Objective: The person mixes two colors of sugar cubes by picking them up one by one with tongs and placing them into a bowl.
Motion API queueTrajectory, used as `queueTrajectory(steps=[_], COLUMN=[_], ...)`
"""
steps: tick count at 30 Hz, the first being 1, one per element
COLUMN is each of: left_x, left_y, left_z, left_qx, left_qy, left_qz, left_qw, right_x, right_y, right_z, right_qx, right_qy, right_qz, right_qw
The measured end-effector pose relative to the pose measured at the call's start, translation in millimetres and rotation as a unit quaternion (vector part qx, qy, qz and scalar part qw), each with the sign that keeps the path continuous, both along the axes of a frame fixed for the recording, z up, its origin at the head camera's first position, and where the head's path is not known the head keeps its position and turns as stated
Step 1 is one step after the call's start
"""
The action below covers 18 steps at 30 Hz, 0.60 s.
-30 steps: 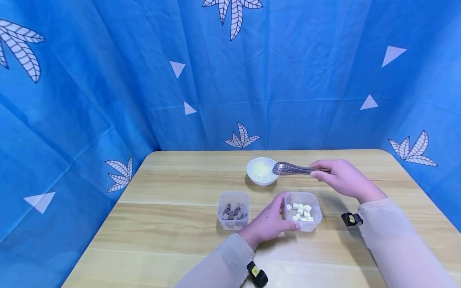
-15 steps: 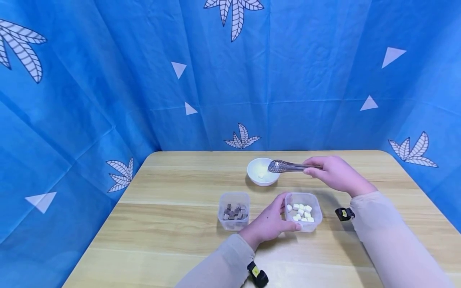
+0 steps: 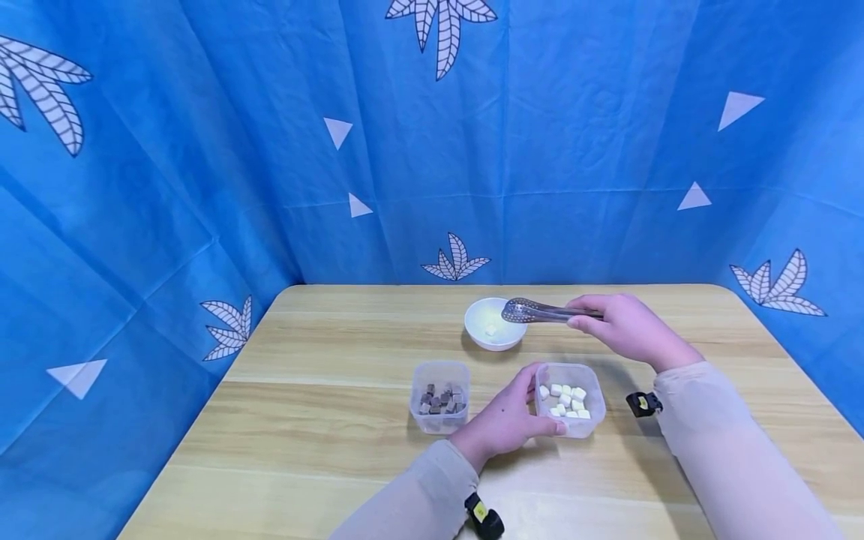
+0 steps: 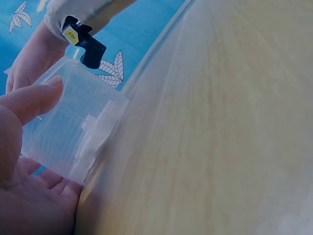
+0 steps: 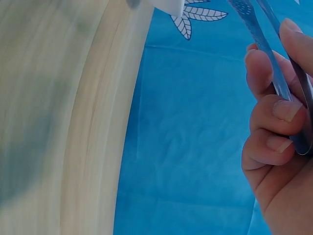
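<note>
In the head view, my right hand [image 3: 624, 328] holds metal tongs [image 3: 543, 312], whose perforated heads hang above the right side of a white bowl [image 3: 475, 324]. A small pale lump [image 3: 490, 331] lies in that bowl. The right wrist view shows fingers [image 5: 277, 111] curled around the tongs' arms, with a gap between the arms. Whether anything sits between the heads is hidden. My left hand [image 3: 506, 421] grips the left side of a clear plastic container [image 3: 590, 373] of white cubes [image 3: 577, 393], thumb [image 4: 41, 100] against its wall.
Left of my left hand stands a second clear container [image 3: 440, 370] with dark brown cubes [image 3: 443, 400]. Everything stands on a wooden table [image 3: 304, 420]. A blue patterned curtain [image 3: 574, 150] hangs behind it and along the sides. Both wrists carry small black cameras.
My right hand has shifted a little left, bringing the tongs' heads farther over the bowl. My left hand keeps its grip on the container, in the same place.
</note>
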<state>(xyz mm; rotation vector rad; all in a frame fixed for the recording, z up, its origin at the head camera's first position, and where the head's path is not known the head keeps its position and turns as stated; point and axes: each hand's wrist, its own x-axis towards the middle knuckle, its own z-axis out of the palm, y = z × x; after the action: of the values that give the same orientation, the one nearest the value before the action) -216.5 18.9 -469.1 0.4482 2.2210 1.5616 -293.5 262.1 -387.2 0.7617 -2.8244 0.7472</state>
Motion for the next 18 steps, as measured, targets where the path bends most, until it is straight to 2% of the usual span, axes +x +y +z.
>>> queueTrajectory(steps=[4,7,13,18], left_x=[0.4,1.1,0.4,-1.5], left_y=[-0.6,-0.4,1.2,1.8], left_z=[0.7,0.2,-1.0,-0.4], left_qx=[-0.001,-0.001,-0.002,-0.011], left_qy=[-0.003,-0.001,0.002,-0.002], left_qz=[0.001,0.001,0.003,0.012], left_qw=[1.0000,1.0000,1.0000,0.9999], right_x=[3.8,12.1,40.9,64.9], right_y=[-1,2,17,32], right_z=[3.1,6.3,19.1,31.2], right_qx=[0.001,0.002,0.006,0.039], right_qy=[-0.003,0.005,0.021,0.039], right_qz=[-0.003,-0.005,0.003,-0.005], right_qw=[1.0000,1.0000,0.9997,0.9985])
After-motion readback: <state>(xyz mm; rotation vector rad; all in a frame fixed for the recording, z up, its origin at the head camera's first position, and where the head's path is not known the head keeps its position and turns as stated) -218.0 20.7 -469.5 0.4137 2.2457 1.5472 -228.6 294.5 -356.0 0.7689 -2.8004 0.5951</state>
